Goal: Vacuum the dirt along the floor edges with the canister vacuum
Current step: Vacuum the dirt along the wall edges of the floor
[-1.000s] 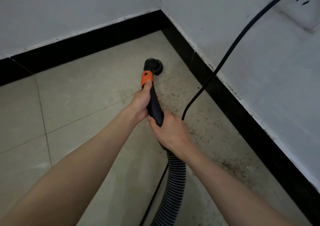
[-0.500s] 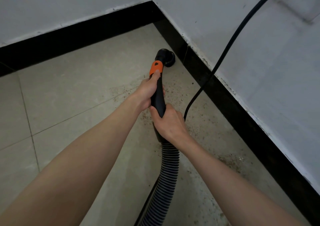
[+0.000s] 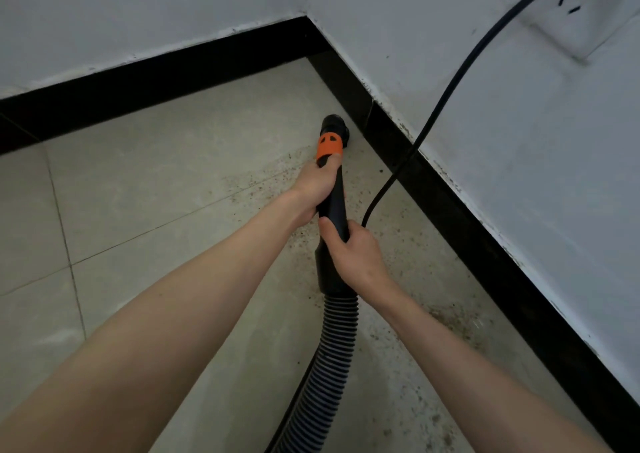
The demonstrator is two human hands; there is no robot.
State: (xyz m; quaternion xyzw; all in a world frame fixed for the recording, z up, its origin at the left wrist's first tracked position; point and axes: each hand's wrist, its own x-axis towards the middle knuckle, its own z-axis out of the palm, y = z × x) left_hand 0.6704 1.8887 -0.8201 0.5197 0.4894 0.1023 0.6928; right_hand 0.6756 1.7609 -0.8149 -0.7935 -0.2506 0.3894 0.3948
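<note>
Gripping the vacuum wand (image 3: 333, 206) with both hands, left hand (image 3: 317, 189) nearer the nozzle (image 3: 335, 130), right hand (image 3: 356, 255) clenching behind. Pointing the wand's long axis toward the floor's right edge, nozzle just beside the baseboard (image 3: 450, 217), dirt (image 3: 460, 324) lying back along that edge.

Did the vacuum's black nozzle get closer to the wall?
Yes. The nozzle has moved right across the floor, from out on the tiles to almost against the black baseboard of the right-hand wall.

Single head view, looking steeply down, close over room corner floor (image 3: 173, 192).
</note>
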